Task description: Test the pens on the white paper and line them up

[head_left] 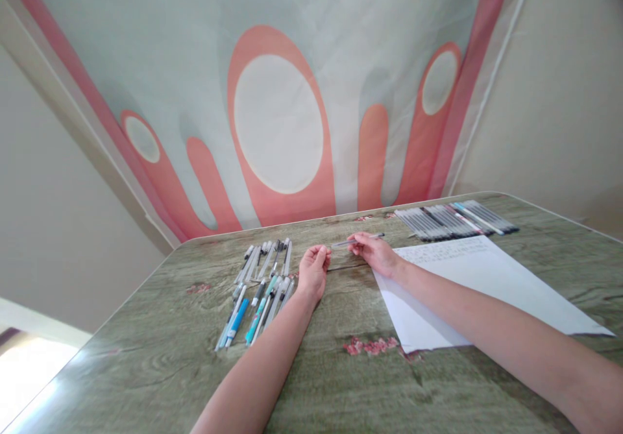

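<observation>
My right hand (374, 253) is closed around a slim clear pen (344, 242), its dark end sticking out past the fingers on the right. The pen's other end points at my left hand (314, 270) and comes close to its fingertips. Those left fingers are pinched together; whatever lies between them is too small to make out. Under my right wrist and forearm lies a white sheet of paper (438, 298) with rows of handwriting along its top.
To the left of my left hand lie loose pens in two groups, an upper group (265, 259) and a lower one with a blue pen (237, 322). A row of clear pens (445, 221) lies at the back right. The wood-patterned table (160, 337) meets a patterned wall covering (277, 122).
</observation>
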The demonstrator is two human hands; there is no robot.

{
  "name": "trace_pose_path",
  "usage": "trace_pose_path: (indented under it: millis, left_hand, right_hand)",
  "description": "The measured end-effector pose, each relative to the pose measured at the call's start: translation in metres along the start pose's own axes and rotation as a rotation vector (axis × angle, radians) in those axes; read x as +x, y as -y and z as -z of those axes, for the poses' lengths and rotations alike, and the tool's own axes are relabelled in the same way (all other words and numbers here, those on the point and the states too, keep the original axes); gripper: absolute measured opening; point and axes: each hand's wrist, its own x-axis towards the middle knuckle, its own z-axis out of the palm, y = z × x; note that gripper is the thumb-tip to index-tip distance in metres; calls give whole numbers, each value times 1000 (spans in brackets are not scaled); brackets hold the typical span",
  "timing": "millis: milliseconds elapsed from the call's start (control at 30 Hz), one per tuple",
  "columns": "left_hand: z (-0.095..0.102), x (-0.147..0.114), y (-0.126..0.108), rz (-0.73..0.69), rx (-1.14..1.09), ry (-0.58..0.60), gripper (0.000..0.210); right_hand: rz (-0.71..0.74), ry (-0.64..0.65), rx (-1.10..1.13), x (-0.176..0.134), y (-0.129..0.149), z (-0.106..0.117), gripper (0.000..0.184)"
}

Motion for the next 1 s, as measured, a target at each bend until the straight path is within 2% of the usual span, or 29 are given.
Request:
trace_pose_path:
  millis: [133, 533, 1000]
  left_hand:
    - [0, 1, 1, -29, 14, 0, 26]
    - [2, -1, 9, -183, 259, 65, 24]
    - [2, -1, 9, -193, 282, 61, 26]
  right_hand:
    - [-2, 10, 0, 1, -2, 1, 19]
    - [-22, 17, -32, 0, -4, 1, 18]
    - [-27, 28, -23, 3, -8, 5, 16]
